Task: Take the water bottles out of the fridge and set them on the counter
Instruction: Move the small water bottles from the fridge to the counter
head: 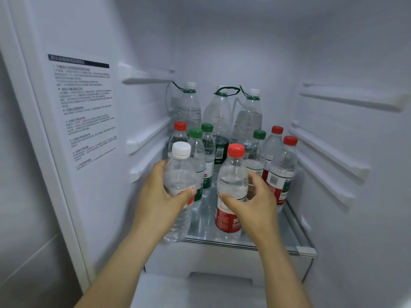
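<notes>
We're seeing open shelf [262, 238] at the front right, while packed small bottles [281, 174] are blocking the big ones [220, 114] behind.

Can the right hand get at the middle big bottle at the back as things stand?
Probably not. The right hand is wrapped around the front red-capped bottle, and smaller bottles such as the green-capped bottle stand between it and the middle big bottle on the glass shelf.
</notes>
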Action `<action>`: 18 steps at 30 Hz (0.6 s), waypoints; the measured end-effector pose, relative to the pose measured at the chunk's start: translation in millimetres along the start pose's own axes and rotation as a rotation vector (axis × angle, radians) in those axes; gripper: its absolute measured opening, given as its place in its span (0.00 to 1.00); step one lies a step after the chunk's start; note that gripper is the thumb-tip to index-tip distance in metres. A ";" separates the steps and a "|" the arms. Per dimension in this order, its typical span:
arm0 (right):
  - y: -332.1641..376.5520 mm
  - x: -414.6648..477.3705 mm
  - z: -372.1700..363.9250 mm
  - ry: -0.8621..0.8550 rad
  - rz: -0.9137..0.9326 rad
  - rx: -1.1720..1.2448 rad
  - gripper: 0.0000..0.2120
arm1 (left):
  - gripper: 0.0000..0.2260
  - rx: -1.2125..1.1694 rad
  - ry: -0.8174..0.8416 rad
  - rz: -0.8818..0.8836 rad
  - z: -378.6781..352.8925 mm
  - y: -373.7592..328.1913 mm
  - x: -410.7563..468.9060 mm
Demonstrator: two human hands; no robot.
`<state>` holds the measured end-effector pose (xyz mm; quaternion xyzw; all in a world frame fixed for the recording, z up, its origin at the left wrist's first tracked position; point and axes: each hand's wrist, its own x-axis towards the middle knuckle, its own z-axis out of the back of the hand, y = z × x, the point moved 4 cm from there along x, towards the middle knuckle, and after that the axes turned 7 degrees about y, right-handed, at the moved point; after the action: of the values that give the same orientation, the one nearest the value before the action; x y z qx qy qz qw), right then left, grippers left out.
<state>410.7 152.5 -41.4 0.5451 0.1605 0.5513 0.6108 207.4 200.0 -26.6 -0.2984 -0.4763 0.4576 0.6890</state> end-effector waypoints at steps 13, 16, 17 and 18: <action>13.4 -57.0 25.4 0.040 0.004 0.068 0.25 | 0.31 -0.242 0.107 -0.007 -7.0 -22.5 -65.7; 21.8 -79.8 35.6 0.020 -0.022 0.077 0.24 | 0.30 -0.263 0.142 -0.013 -5.2 -22.5 -79.0; 24.3 -87.4 38.6 0.013 -0.032 0.074 0.24 | 0.30 -0.276 0.153 -0.016 -4.5 -22.6 -83.3; 27.7 -95.5 41.2 0.004 -0.040 0.073 0.25 | 0.30 -0.288 0.165 -0.018 -3.6 -23.5 -87.6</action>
<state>397.1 45.7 -42.2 0.5628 0.1925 0.5337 0.6011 207.8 110.5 -41.6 -0.4262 -0.4814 0.3525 0.6799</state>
